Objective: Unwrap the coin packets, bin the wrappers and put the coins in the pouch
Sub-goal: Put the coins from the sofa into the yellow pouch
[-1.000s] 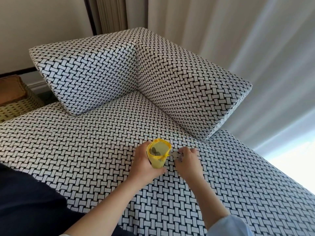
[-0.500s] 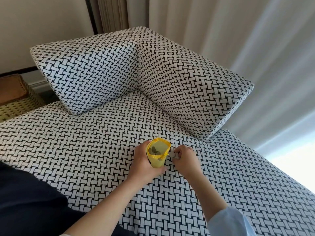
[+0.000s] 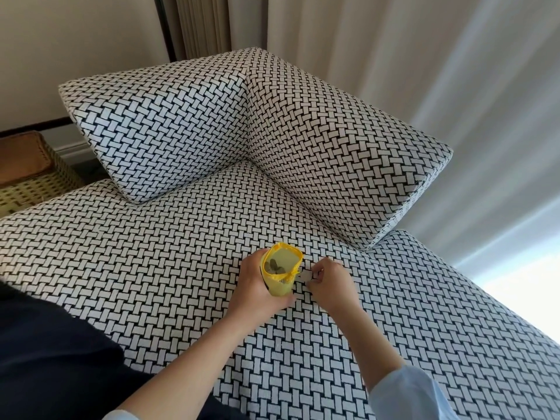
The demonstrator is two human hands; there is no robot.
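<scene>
We look down on a broad upholstered seat (image 3: 151,253) covered in a black-and-white basket-weave cloth. Two wedge-shaped back cushions in the same cloth, the left cushion (image 3: 157,131) and the right cushion (image 3: 333,153), meet in a corner at the seat's far side. Behind them hang pale curtains (image 3: 394,56), with a plain beige wall (image 3: 75,50) to the left. Past the seat's far left corner stands a wicker basket (image 3: 33,183) with a brown top. A dark cloth (image 3: 54,359) covers the seat's near left corner.

Near the middle of the seat, in front of the corner where the cushions meet and well away from both side edges, we see the yellow pouch (image 3: 278,287). It stands upright with its mouth wide open towards us. The left hand (image 3: 254,286) wraps around it from the left, with the fingers curled about its body and the thumb low on its front. We cannot tell whether its base rests on the cloth or is lifted just clear of it. Inside, at the bottom, lie several dark coins (image 3: 274,264).

Just to the right of the pouch, the right hand (image 3: 333,283) hovers low over the seat. Its thumb and fingertips are drawn together and pinch a small pale piece (image 3: 305,275). This flat piece points towards the pouch and nearly touches the knotted drawstring at the rim. We cannot tell whether it is a bare coin or a wrapped one. A light blue sleeve (image 3: 409,392) covers the right forearm near the seat's near edge.
</scene>
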